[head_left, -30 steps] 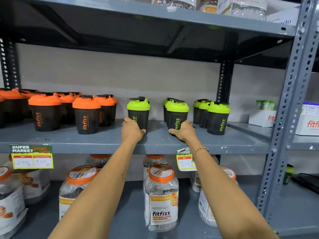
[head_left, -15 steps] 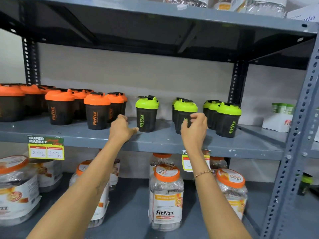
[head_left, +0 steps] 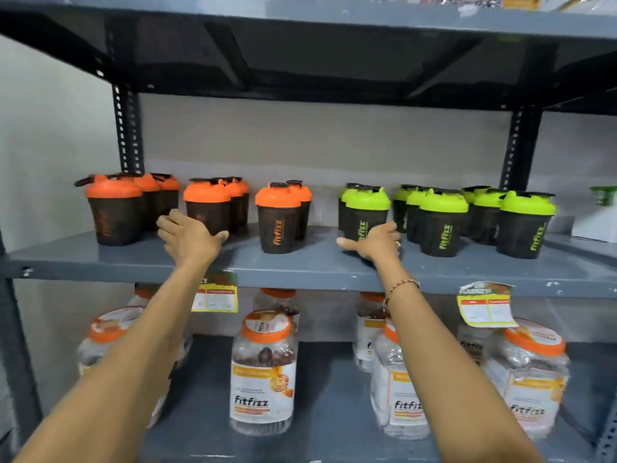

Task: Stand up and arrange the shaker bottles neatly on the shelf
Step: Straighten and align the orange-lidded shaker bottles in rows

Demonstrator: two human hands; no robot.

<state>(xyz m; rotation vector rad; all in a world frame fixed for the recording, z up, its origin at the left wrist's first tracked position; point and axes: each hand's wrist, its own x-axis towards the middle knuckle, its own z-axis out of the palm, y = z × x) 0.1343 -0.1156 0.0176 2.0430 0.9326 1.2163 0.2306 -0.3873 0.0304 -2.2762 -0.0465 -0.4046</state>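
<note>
Black shaker bottles stand upright in short rows on the grey shelf (head_left: 317, 262). Orange-lidded shakers (head_left: 278, 218) fill the left half and green-lidded shakers (head_left: 442, 225) the right half. My left hand (head_left: 190, 238) is open with fingers spread, right in front of the base of the middle orange-lidded front shaker (head_left: 207, 205). My right hand (head_left: 374, 243) is open at the base of the leftmost green-lidded front shaker (head_left: 365, 208), thumb stretched left along the shelf and fingers beside the bottle's right side. I cannot tell whether either hand presses on its bottle.
Clear Fitfizz jars (head_left: 263, 372) with orange lids stand on the lower shelf. Price tags (head_left: 485, 307) hang from the shelf edge. Black perforated posts (head_left: 128, 135) rise at the back. A shelf board hangs low overhead. A white box (head_left: 594, 225) sits at far right.
The view has swung left along the shelf. My left hand moved from the green shaker to the orange ones. My right hand let go of the second green row and moved to the leftmost one.
</note>
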